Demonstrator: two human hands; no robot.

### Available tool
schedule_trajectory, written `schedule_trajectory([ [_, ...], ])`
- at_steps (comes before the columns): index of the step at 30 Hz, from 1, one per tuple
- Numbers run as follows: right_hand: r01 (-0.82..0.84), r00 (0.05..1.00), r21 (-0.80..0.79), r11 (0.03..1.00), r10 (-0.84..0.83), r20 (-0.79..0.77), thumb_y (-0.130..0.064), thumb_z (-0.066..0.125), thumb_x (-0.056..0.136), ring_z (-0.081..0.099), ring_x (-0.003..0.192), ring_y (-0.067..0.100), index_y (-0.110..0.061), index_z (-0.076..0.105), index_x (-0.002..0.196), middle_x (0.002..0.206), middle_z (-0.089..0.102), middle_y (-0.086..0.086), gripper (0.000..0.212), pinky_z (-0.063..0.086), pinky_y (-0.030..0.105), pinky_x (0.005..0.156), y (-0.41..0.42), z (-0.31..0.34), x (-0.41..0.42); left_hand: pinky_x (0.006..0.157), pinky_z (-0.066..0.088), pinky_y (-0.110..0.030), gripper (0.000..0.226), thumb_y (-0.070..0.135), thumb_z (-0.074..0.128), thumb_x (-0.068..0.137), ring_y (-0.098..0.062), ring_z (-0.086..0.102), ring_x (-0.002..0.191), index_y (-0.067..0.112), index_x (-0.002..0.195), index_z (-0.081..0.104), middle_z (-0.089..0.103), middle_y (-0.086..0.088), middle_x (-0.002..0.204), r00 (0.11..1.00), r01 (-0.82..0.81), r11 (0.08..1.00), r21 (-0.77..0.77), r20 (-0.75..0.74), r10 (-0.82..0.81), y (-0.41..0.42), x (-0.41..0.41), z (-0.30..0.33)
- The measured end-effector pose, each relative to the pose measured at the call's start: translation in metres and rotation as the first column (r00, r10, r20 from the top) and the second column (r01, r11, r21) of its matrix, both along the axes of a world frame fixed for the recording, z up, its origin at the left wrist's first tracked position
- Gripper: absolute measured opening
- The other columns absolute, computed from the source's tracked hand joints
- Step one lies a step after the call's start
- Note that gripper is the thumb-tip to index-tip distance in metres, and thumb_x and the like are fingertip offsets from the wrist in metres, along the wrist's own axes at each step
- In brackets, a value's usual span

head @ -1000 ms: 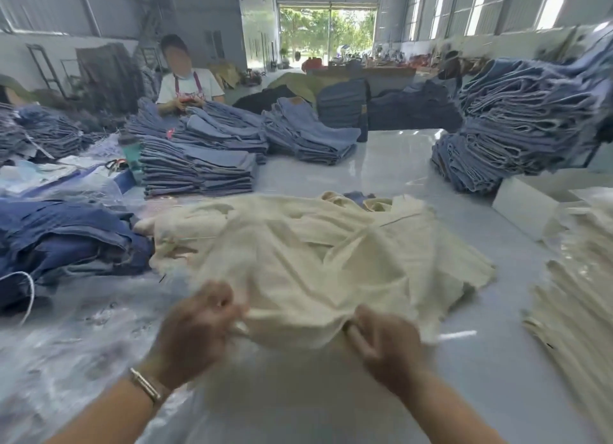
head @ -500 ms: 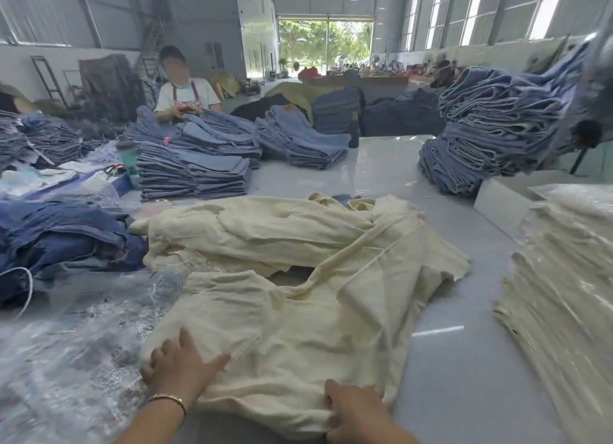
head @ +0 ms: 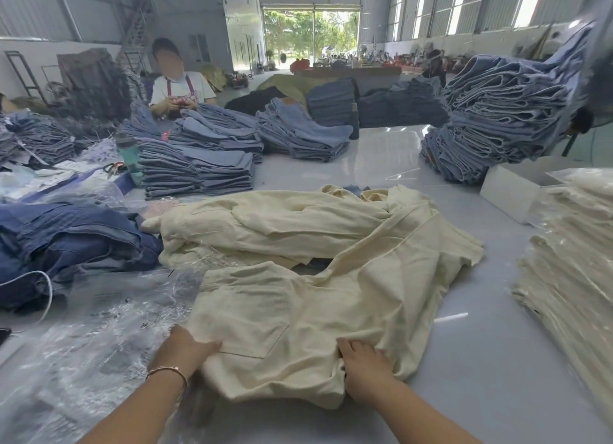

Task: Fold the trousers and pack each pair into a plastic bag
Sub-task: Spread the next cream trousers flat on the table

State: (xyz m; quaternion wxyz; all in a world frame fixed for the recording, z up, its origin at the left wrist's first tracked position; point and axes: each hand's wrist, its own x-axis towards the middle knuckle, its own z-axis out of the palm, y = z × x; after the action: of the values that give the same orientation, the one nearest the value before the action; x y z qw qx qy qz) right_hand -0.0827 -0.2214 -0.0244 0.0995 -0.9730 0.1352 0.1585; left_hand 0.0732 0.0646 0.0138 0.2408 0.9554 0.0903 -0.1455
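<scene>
Plainly early with this pair: cream trousers (head: 298, 314) spread near on the grey table (head: 481, 360), waist end close, legs trailing far and right, crumpled, not yet folded and not yet bagged. Behind, just far of them, more cream trousers (head: 282, 221) in a loose heap, waiting. At the right edge, a stack of bagged cream trousers (head: 570, 261), glossy under plastic, so a good share done already. On the near left, clear plastic bags (head: 99, 327) lying flat and rumpled, touching the trousers' left edge.

Left hand (head: 185, 347) on the waist's left side, thumb laid over the cloth by the back pocket, fingers apparently tucked under the edge, though hidden. Right hand (head: 361, 357) flat on the right side, fingers straight and close together, pressing into bunched cloth.

Soft, matte fabric, heavily creased, seams and pocket stitching visible; likely needs smoothing before folding.

Further off, stacks of folded blue jeans (head: 199, 168).
</scene>
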Motion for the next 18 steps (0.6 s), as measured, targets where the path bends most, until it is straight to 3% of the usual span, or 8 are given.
schedule_trajectory([
  [2, 0.007, 1.0, -0.012, 1.0, -0.007, 0.011, -0.029, 0.039, 0.093, 0.037, 0.133, 0.024, -0.021, 0.017, 0.149, 0.145, 0.036, 0.007, 0.061, 0.028, 0.037, 0.107, 0.001, -0.002, -0.001, 0.062, 0.042, -0.031, 0.045, 0.026, 0.083, 0.067, -0.029, 0.058, 0.085, 0.004, 0.098, 0.06, 0.065, -0.015, 0.099, 0.999, 0.037, 0.998, -0.054, -0.011, -0.038, -0.001, 0.007, 0.011],
  [5, 0.03, 1.0, -0.013, 0.999, -0.03, 0.008, -0.028, 0.04, 0.092, 0.035, 0.134, 0.023, -0.023, 0.017, 0.15, 0.146, 0.035, 0.008, 0.062, 0.026, 0.037, 0.107, 0.002, 0.0, -0.003, 0.059, 0.041, -0.03, 0.023, 0.014, 0.078, 0.067, -0.028, 0.056, 0.079, 0.005, 0.08, 0.061, 0.065, -0.017, 0.093, 0.997, 0.079, 0.989, -0.126, 0.011, -0.079, -0.006, 0.02, 0.033],
  [10, 0.103, 0.995, -0.019, 0.995, -0.103, -0.005, -0.026, 0.041, 0.092, 0.035, 0.134, 0.027, -0.027, 0.015, 0.15, 0.147, 0.032, 0.008, 0.064, 0.027, 0.041, 0.11, 0.009, -0.001, -0.004, 0.058, 0.037, -0.03, 0.049, 0.025, 0.063, 0.042, -0.023, 0.052, 0.073, -0.001, 0.083, 0.06, 0.061, -0.012, 0.082, 0.935, 0.331, 0.919, -0.214, 0.207, -0.288, -0.023, 0.016, 0.079],
  [12, 0.171, 0.984, -0.007, 0.985, -0.171, 0.042, -0.027, 0.044, 0.092, 0.039, 0.131, 0.029, -0.028, 0.005, 0.152, 0.149, 0.026, 0.009, 0.071, 0.032, 0.041, 0.104, 0.014, 0.002, -0.003, 0.055, 0.035, -0.029, 0.042, 0.024, 0.062, 0.04, -0.02, 0.05, 0.066, 0.003, 0.077, 0.059, 0.059, -0.005, 0.074, 0.902, 0.378, 0.892, -0.247, 0.315, -0.295, -0.022, 0.009, 0.099],
  [15, 0.296, 0.938, 0.001, 0.955, -0.291, 0.188, -0.03, 0.052, 0.089, 0.049, 0.121, 0.027, -0.04, -0.032, 0.142, 0.152, 0.008, 0.011, 0.1, 0.045, 0.037, 0.086, 0.023, 0.01, 0.001, 0.049, 0.032, -0.027, 0.024, 0.025, 0.069, 0.051, -0.021, 0.051, 0.058, 0.013, 0.068, 0.056, 0.057, -0.002, 0.063, 0.821, 0.382, 0.916, -0.121, 0.499, -0.277, -0.003, 0.002, 0.123],
  [18, 0.268, 0.939, -0.057, 0.962, -0.248, 0.239, -0.023, 0.053, 0.085, 0.06, 0.107, 0.028, -0.046, -0.036, 0.137, 0.158, -0.001, 0.009, 0.106, 0.05, 0.038, 0.081, 0.033, 0.02, 0.013, 0.047, 0.025, -0.024, 0.021, 0.016, 0.072, 0.072, -0.018, 0.044, 0.05, 0.017, 0.069, 0.051, 0.05, 0.0, 0.057, 0.718, 0.218, 0.976, -0.006, 0.679, -0.156, 0.041, 0.005, 0.13],
])
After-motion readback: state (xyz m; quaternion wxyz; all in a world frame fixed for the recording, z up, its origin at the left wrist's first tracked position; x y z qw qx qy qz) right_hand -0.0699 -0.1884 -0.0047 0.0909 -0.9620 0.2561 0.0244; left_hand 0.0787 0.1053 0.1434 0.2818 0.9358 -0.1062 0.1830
